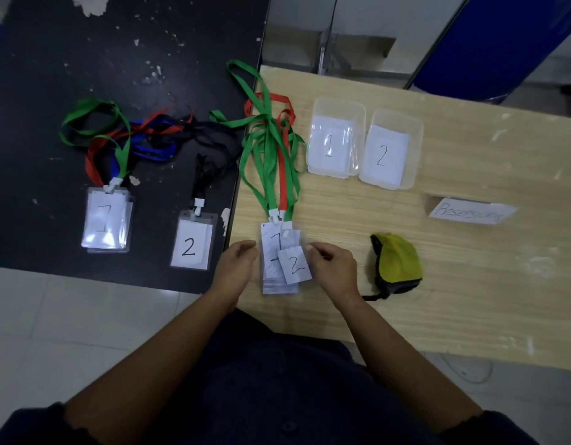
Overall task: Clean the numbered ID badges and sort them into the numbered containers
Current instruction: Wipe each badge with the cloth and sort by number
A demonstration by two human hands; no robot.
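Badges aren't sorted yet, by the look of it: none sits in either tub. Black desk, on the left, carries a pile of no. 1 badges w/ green, red & blue lanyards, plus a lone 2 badge on a black strap. These may be sorted piles or ones waiting; can't tell which, nor whether they've been wiped. Wooden desk, on the right, has container 1 and container 2 side by side at the back, each showing only its paper number. A mixed stack lies at the near edge, its green and red lanyards trailing away from the person. Yellow cloth sits bunched just right of the hands, unheld, so wiping isn't under way. Most of the job looks left. Left hand: grip loosely curled, holding nothing, just beside the stack's left edge. Right hand: grip w/ fingertips drawn together at the upper right corner of the top badge, marked 2, which lies askew on the stack. It looks like a pinch.
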